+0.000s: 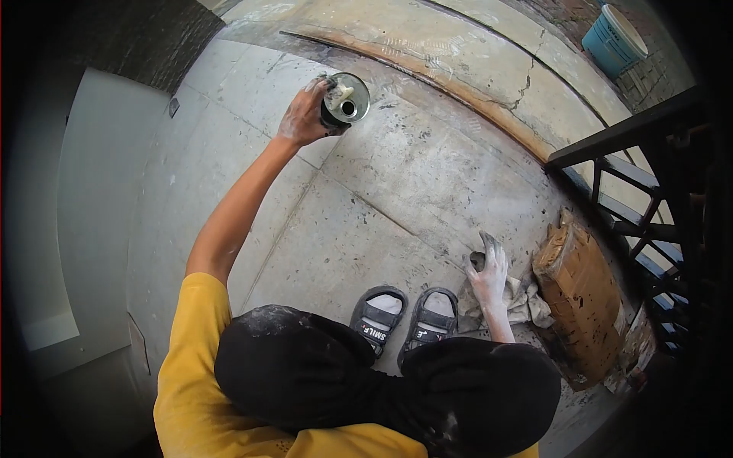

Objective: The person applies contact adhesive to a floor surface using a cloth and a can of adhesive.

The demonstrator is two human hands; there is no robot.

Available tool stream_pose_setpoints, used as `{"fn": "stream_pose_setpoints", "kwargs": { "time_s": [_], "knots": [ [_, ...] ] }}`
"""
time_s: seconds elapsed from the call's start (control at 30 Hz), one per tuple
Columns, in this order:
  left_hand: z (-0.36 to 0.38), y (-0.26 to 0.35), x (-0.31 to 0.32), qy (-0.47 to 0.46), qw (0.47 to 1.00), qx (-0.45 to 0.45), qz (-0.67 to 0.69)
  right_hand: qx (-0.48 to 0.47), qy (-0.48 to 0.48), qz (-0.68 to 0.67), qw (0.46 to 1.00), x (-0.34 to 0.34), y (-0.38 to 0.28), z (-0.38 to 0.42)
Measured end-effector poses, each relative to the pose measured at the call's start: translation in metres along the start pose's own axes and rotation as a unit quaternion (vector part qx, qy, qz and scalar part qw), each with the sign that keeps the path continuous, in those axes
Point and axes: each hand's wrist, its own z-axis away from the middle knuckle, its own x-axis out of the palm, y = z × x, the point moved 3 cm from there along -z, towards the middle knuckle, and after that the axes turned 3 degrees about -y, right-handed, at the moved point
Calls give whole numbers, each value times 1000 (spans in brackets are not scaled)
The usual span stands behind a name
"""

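Out ahead, my left hand is wrapped round the side of a round metal can. The can's top faces me, with a dark round opening and a pale smear beside it. My right hand, coated in white powder, is low on the right by my sandals. Its fingers curl round a small dark round piece, whose kind I cannot make out. Just behind that hand a crumpled whitish cloth lies on the floor, partly hidden by my wrist.
A stained cardboard box stands at the right, beside a black metal gate. The tiled floor is spotted with dark and white marks. A blue bucket stands at the far upper right. My sandals are below my hands.
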Motion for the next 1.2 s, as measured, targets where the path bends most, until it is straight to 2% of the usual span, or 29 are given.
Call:
{"fn": "stream_pose_setpoints", "kwargs": {
  "time_s": [0.03, 0.1, 0.13, 0.2, 0.3, 0.63, 0.83, 1.2],
  "knots": [
    [-8, -9, 1, -1, 1000, 4, 1, 3, 3, -2, 1000, -5, 6, 12],
    [-20, -22, 3, -2, 998, 36, -42, 56, -36, 102, 992, -10, 20, 35],
    [-24, -28, 6, -23, 999, 27, -36, 60, -36, 101, 992, -13, 29, 46],
    [-30, -36, 15, -38, 998, 23, -51, 41, -100, 167, 980, -15, 45, 66],
    [-40, -43, 32, -58, 995, 15, -79, 10, -118, 135, 984, -13, 57, 77],
    [-53, -49, 72, -107, 978, 31, -176, 2, -13, 188, 982, 20, 56, 65],
    [-56, -52, 94, -128, 965, 60, -221, 45, -27, 172, 984, 33, 65, 68],
    [-61, -39, 104, -172, 948, 58, -260, 54, -27, 170, 984, 36, 67, 69]
  ]
}}
